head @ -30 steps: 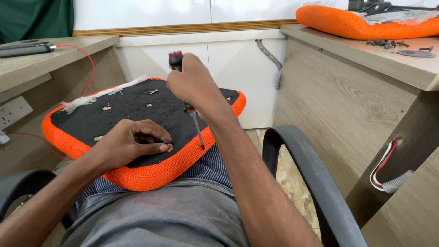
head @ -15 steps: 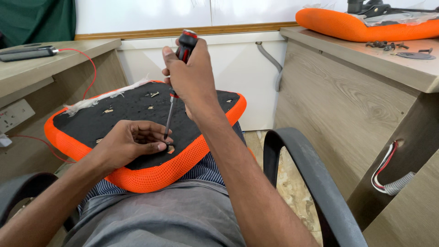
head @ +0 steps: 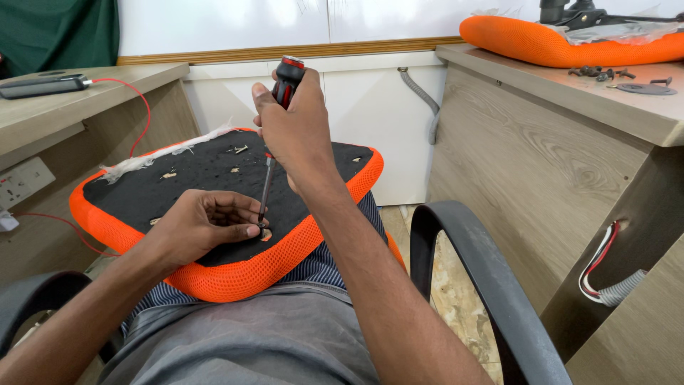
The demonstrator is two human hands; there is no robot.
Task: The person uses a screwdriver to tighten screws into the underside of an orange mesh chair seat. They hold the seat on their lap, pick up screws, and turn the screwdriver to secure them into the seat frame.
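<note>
Walls: white panels (head: 370, 107) behind, a wooden trim strip (head: 285, 53) running across them.
Left: a wooden desk (head: 78, 114), with a wall socket (head: 21, 183) below it.
Right: another wooden desk (head: 570, 157).
Floor: speckled stone (head: 456, 299).
Corner: green cloth (head: 57, 32).

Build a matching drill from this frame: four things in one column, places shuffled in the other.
Things:
1. red-and-black-handled screwdriver
2. orange mesh seat cushion with black underside
3. loose dark screws
4. flat grey device with red cable

Places:
A. wooden desk on the right
B. wooden desk on the left
C. in the right hand, upright
D. across the person's lap, under the left hand

Pairs: 1-C, 2-D, 3-A, 4-B
</note>
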